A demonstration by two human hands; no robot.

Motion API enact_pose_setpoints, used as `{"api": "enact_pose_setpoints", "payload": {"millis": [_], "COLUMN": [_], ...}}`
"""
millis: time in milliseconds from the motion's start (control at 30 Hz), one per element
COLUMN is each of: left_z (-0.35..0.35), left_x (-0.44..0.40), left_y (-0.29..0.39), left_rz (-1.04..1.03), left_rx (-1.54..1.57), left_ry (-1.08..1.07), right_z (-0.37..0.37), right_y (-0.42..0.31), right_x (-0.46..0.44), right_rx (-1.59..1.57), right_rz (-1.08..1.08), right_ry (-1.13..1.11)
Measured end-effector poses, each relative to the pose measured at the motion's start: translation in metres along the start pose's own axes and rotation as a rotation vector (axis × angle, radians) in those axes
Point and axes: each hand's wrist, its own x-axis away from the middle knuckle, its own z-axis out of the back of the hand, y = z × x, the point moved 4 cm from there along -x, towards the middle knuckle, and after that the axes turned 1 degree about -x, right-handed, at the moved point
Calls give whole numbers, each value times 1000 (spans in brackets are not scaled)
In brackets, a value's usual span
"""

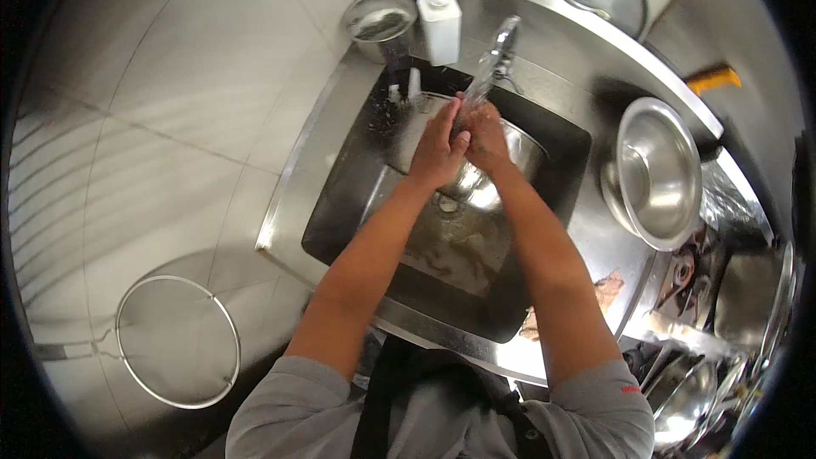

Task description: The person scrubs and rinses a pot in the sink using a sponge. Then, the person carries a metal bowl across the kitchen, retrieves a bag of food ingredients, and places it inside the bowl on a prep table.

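Head view: left hand (439,153) and right hand (487,138) together under running faucet (505,41), above stainless-steel bowl (524,151) in sink (557,195); whether clamped on anything, cannot tell

Left arm (365,263) and right arm (544,246) extend up from bottom of frame, converging above centre. Left hand (438,153): fingers (443,123) straight, thumb (461,144) toward right hand (486,138). Right finger pose blurred.

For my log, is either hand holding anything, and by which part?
Nothing visibly held: left hand and right hand meet under running water, hiding anything between.
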Motion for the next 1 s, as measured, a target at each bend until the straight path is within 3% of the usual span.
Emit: {"api": "enact_pose_setpoints", "payload": {"millis": [33, 100, 133, 167, 333, 433, 533, 633, 667, 767, 900, 1000], "left_z": [-9, -18, -17, -18, -22, -18, -23, -22, -20, -8, 17, 0], "left_x": [-10, -9, -7, -10, -14, -12, -1, 26, 36, 57, 41, 26], "left_y": [4, -17, -17, -14, -31, -33, -34, -11, 0, 28, 44, 2], "left_rz": [-11, 140, 214, 236, 334, 463, 587, 398, 331, 7, -109, -110], "left_rx": [85, -311, -489, -470, -381, -326, -491, -556, -577, -299, -394, -318], "left_ry": [-57, -213, -281, -302, -308, -273, -231, -127, -103, -16, -129, -222], "right_z": [7, 19, 32, 33, 2, 6, -2, 8, 1, 15, 21, 22], "right_y": [-2, 0, -1, 14, 121, 127, 108, 55, 44, -12, -46, -45], "right_x": [3, 20, 30, 45, 155, 168, 172, 166, 165, 133, 79, 55], "right_rx": [19, 48, 114, 67, -165, -297, -371, -517, -471, -243, -124, -212], "right_rz": [-39, -191, -363, -504, -863, -842, -773, -838, -775, -698, -639, -704], "right_ry": [171, 497, 506, 449, 454, 216, 241, 311, 370, 221, 39, -94]}}
